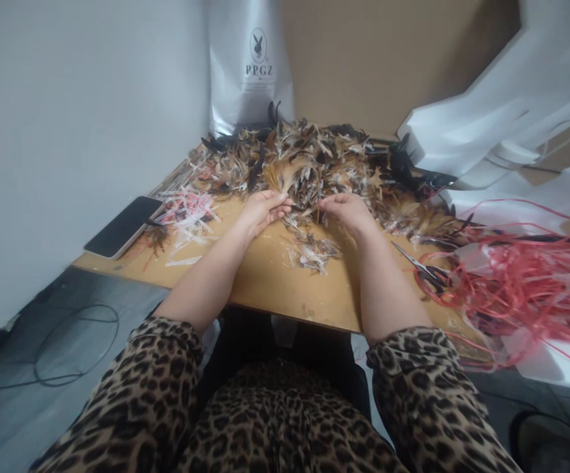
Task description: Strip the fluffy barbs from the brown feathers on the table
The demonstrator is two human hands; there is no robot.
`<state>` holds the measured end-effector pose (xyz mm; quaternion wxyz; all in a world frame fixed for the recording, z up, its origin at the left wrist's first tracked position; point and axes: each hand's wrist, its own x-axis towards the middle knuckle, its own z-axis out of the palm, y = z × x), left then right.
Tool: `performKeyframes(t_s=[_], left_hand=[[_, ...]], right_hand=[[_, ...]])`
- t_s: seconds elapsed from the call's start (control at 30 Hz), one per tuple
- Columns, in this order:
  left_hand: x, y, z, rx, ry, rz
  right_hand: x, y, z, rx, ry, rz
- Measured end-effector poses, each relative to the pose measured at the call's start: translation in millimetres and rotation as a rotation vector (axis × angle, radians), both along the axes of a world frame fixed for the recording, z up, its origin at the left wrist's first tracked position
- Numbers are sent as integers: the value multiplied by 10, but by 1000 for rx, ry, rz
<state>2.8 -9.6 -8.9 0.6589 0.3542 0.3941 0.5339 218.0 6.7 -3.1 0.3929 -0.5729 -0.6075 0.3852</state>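
Observation:
A fan of golden-brown feathers (285, 174) rises from the fingertips of my left hand (266, 209), which is closed in a pinch on it. My right hand (347, 210) is a short way to the right at the near edge of the feather pile (334, 151). Its thumb and fingers are pressed together; what they hold, if anything, is too small to name. The pile of brown, black and white feathers spreads behind both hands. Between my forearms, loose feather scraps (314, 253) lie on the wooden tabletop (275, 282).
A phone (125, 226) lies at the table's left edge, near pink and white strips (189, 210). Scissors (427, 269) rest right of my right forearm, beside a tangle of red ribbon (526, 282). Behind the pile stands a white printed bag (250, 85). A cable (112, 322) loops on the floor.

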Motion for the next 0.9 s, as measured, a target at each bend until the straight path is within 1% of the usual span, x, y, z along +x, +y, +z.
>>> performKeyframes(t_s=[0.1,0.2,0.4,0.5,0.63,0.8,0.9], left_hand=[[7,-18,27,-1,-16,-27],[6,-32,37,16,-30,-61],[5,-48,-5,71,-5,-143],[17,-50,-29,77,26,-145],[34,-55,-32,68,52,-132],[30,-40,-33,68,0,-116],[12,-18,-23,80,-26,-85]], right_hand=[[-66,-32,47,-112,280,75],[-166,-93,78,-192,411,150],[-317,-184,57,-259,512,272],[-355,-188,31,-297,546,318],[-368,-177,21,-318,589,319],[-349,-160,29,-337,618,293],[-335,-156,38,-340,646,283]])
